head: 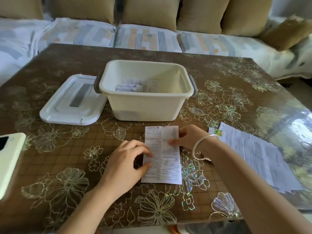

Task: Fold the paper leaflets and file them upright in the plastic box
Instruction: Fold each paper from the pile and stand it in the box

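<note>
I see one leaflet (162,154) lying flat on the table (67,157), just in front of the plastic box (146,105), with a crease running along its length. The left hand (128,163) rests on its left half. The fingers are bent and close together, their tips press on the paper, and the thumb touches the left edge lower down, apart from the fingers. The right hand (187,136) is at the upper right part of the leaflet. Its thumb is at the right edge and its fingertips lie on the sheet near the crease, but they are blurred, so I cannot tell if they pinch the paper or only press it. A bracelet (202,142) hangs on this wrist.

Inside the box some folded leaflets (130,87) stand together near the bottom. The lid (70,102) lies beside the box on its left, touching it. A pile of unfolded leaflets (253,154) lies on the table to the right. A phone (10,159) is at the left edge.
</note>
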`<state>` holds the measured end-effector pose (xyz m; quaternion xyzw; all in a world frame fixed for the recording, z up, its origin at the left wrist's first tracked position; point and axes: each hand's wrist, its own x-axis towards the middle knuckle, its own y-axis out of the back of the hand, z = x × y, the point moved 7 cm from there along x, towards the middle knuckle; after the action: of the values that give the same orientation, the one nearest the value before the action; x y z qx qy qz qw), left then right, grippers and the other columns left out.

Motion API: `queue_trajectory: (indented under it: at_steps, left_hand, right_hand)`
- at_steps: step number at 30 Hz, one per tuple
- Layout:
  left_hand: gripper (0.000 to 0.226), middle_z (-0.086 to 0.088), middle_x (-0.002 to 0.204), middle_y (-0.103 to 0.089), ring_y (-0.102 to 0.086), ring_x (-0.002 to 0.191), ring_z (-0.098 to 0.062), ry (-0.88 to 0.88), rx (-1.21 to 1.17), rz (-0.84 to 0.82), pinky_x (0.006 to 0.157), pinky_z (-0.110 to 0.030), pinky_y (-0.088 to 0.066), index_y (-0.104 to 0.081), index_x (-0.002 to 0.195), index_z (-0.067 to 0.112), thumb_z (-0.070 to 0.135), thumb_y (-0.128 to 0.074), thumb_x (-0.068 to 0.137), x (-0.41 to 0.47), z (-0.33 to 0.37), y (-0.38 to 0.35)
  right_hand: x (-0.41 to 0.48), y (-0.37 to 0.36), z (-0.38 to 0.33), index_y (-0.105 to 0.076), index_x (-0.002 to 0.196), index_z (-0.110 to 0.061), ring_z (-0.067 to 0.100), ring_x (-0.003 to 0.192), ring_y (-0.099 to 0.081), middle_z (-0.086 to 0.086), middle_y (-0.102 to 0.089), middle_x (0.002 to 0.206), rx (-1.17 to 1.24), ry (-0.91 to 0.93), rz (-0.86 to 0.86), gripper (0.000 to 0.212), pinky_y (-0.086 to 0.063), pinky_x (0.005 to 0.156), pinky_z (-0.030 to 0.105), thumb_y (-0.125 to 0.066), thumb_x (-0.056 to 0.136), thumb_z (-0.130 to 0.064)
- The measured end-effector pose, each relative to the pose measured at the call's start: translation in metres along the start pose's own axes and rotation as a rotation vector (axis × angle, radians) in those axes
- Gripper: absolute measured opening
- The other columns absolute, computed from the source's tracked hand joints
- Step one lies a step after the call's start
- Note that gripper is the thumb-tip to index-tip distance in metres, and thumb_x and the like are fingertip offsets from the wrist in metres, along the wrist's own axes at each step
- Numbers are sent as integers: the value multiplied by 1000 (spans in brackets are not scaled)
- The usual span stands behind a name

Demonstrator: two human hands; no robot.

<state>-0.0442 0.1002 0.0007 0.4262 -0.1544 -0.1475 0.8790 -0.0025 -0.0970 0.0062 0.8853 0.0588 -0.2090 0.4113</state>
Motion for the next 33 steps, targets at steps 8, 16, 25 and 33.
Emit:
queue_trajectory:
  at_steps: [8, 16, 25, 33]
  left_hand:
    - [80, 21, 132, -50, -61, 83, 4, 134, -317, 233, 66, -15, -52, -35, 146, 27, 28, -74, 76, 9, 2, 36]
    - [31, 30, 104, -64, -60, 93, -1, -36, -272, 199, 74, -22, -53, -70, 99, 37, 24, -69, 71, -9, 16, 52]
    - [21, 19, 94, -60, -59, 95, -9, 108, -166, 201, 85, -36, -49, -75, 91, 36, 35, -68, 71, -45, -14, 16]
    - [15, 29, 76, -46, -51, 75, -7, 87, 23, 343, 71, -32, -41, -67, 81, 22, 27, -78, 72, -37, 3, 20]
  right_hand:
    - [-45, 18, -22, -68, 80, -21, 7, 47, -62, -4, -69, 60, 360, 343, 254, 11, -43, 44, 13, -69, 85, -11]
    - [-91, 1, -20, -71, 95, -18, 0, 90, -68, -12, -72, 99, 228, 694, 461, 38, -58, 73, 24, -74, 69, 10]
    - [-101, -40, 16, -75, 91, -32, 4, 99, -58, -24, -64, 90, 30, 579, 479, 22, -49, 79, 22, -79, 74, -19]
    - [-87, -41, 9, -59, 80, -35, 3, 71, -49, -17, -51, 71, 46, 435, 607, 11, -35, 57, 15, -69, 78, -40]
